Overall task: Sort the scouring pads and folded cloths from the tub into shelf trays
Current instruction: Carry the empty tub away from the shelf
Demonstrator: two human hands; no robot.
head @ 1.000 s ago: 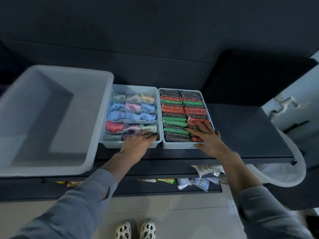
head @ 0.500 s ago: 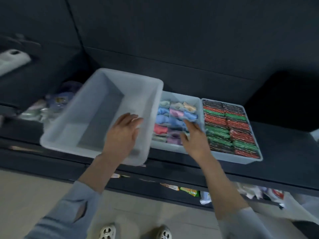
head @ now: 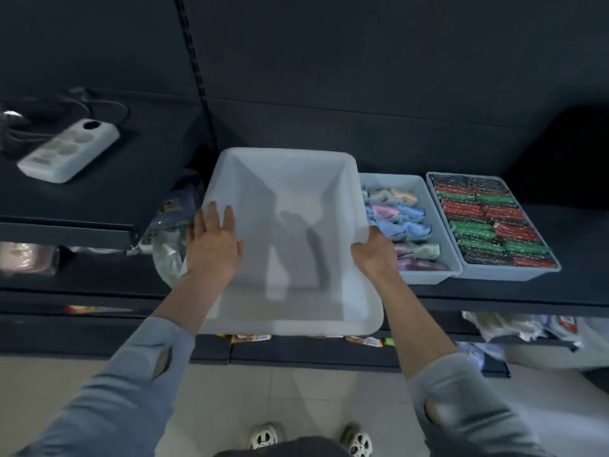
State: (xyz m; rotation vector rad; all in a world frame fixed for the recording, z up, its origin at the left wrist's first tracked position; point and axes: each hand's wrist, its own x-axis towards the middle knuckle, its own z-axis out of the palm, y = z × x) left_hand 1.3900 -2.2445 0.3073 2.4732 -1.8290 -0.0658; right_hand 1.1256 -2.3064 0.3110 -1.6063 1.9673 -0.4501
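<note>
A large pale grey tub [head: 290,166] with nothing inside it sits on the dark shelf in front of me. My left hand [head: 214,242] lies on its left wall with straight fingers. My right hand [head: 374,253] grips its right rim, fingers curled over the edge. Right of the tub stands a light blue tray [head: 425,275] packed with folded pastel cloths [head: 398,222]. Beside that, a second tray [head: 514,275] holds rows of red, green and black scouring pads [head: 487,222].
A white power strip [head: 69,150] with dark cables lies on a raised shelf at the left. Bagged goods [head: 168,245] are tucked left of the tub. Packets lie on the lower shelf [head: 362,357]. Pale floor tiles and my shoes are below.
Both hands left the trays and went to the tub, the left to its left wall, the right to its right rim. My view swung left, so the tub is now central.
</note>
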